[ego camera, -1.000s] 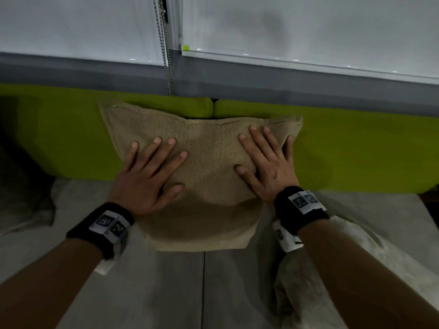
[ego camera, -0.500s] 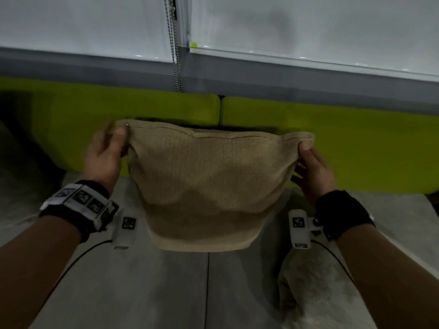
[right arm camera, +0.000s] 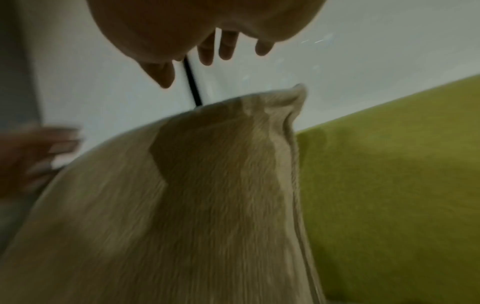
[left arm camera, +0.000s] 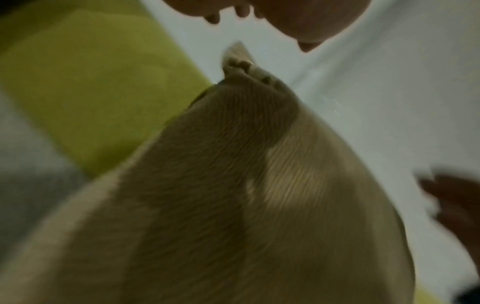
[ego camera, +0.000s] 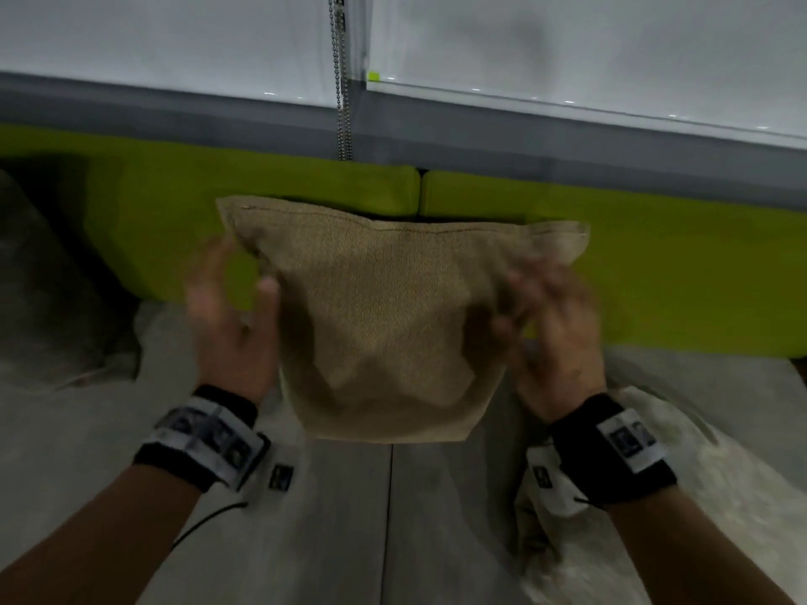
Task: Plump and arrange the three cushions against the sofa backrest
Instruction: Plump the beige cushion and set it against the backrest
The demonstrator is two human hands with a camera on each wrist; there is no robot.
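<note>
Sofa (ego camera: 655, 272) first, since it sets the target: we see its lime-green backrest running across the head view, with grey seat cushions (ego camera: 332, 517) below it. Propped on that seat with its top edge against the backrest is the tan cushion (ego camera: 384, 325), standing roughly upright, its lower face dented and shadowed.

We judge the step in hand to be plumping this one cushion — both hands flank it, blurred with motion. Our left hand (ego camera: 231, 325) is at the cushion's left side and our right hand (ego camera: 550, 338) at its right side, fingers spread and straight in the wrist views, gripping nothing; whether the palms touch the fabric we cannot tell. To do this well, we should clap both sides inward evenly, then lift the two floppy top corners so the filling rises into them.

Other soft shapes lie at the seat's left edge (ego camera: 52, 299) and lower right (ego camera: 681, 495) (probably the other two cushions, though too dim to be sure).

Containers — we see none, so nothing to report inside any.
</note>
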